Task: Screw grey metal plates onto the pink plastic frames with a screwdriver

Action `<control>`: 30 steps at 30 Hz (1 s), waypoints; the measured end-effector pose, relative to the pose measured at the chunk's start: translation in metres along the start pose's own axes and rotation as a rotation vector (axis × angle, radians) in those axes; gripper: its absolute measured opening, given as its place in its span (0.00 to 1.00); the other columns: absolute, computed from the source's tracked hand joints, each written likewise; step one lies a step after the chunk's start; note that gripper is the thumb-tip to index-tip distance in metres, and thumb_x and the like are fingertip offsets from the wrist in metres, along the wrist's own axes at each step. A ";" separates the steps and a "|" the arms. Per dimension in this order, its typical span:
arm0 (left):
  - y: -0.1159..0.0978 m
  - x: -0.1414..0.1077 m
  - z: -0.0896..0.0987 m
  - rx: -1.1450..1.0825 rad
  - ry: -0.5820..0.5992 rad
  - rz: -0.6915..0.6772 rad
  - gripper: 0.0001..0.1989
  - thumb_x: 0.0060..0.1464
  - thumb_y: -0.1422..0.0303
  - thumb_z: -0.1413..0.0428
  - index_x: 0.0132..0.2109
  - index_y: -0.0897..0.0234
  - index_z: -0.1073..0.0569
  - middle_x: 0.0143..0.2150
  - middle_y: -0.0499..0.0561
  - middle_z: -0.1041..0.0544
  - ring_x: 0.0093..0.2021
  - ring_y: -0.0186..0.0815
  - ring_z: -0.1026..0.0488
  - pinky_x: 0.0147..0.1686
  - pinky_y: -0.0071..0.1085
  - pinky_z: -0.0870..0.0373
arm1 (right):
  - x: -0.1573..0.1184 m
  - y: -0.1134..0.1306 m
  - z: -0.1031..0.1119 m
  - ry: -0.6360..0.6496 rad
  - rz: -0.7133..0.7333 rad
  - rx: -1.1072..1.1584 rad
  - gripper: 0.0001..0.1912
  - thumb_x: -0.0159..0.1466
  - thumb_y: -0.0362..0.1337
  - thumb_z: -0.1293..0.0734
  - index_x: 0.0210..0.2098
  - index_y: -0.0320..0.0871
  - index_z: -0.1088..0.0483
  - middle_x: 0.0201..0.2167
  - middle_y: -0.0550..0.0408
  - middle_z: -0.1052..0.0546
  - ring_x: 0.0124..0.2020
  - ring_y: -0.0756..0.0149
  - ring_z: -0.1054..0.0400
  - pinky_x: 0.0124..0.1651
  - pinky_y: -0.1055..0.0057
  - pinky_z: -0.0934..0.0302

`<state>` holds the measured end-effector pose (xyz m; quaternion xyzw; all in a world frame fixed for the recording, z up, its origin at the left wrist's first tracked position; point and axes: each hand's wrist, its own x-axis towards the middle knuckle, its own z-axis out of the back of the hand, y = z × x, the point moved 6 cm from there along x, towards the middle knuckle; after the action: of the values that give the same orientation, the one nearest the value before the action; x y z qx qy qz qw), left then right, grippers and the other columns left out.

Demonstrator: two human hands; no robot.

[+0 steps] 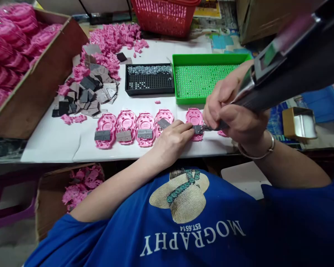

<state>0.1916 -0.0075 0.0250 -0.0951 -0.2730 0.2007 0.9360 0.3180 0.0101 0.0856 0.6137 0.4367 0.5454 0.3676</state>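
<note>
My right hand (pixel 236 104) is wrapped around a large dark electric screwdriver (pixel 284 70). The screwdriver tilts down to the left, and its tip meets a small grey plate (pixel 197 129) lying across a pink plastic casing (pixel 194 115). With its fingers together, my left hand (pixel 174 139) holds that casing at its left side; the thumb is hidden. Left of it, another pink casing (pixel 164 114) with a slanted grey plate is partly covered by my left hand. Three more pink casings (pixel 126 120) lie in the row, each with a grey plate across it.
A black tray (pixel 150 91) of screws stands beside a green perforated tray (pixel 211 57). Grey plates (pixel 91 89) and small pink parts (pixel 117 37) are heaped at left. A cardboard box (pixel 39 70) holds pink pieces. A red basket (pixel 167 18) stands behind.
</note>
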 end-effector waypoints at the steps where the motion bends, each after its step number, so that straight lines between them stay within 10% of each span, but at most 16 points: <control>1: 0.000 0.000 -0.001 -0.002 0.001 0.003 0.08 0.64 0.76 0.49 0.44 0.72 0.25 0.42 0.58 0.21 0.41 0.38 0.29 0.40 0.31 0.29 | 0.001 0.000 0.000 0.011 0.033 0.023 0.14 0.48 0.45 0.24 0.28 0.51 0.31 0.19 0.64 0.33 0.17 0.70 0.41 0.19 0.70 0.45; 30: 0.003 0.000 -0.005 0.035 0.047 0.074 0.07 0.65 0.75 0.50 0.44 0.69 0.27 0.43 0.56 0.22 0.41 0.36 0.30 0.42 0.33 0.30 | -0.001 0.009 0.003 -0.179 0.018 0.082 0.16 0.47 0.44 0.23 0.31 0.51 0.30 0.19 0.66 0.37 0.16 0.70 0.40 0.19 0.66 0.44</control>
<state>0.1934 -0.0053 0.0200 -0.0936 -0.2435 0.2379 0.9356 0.3226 0.0062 0.0926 0.6785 0.4187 0.4730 0.3749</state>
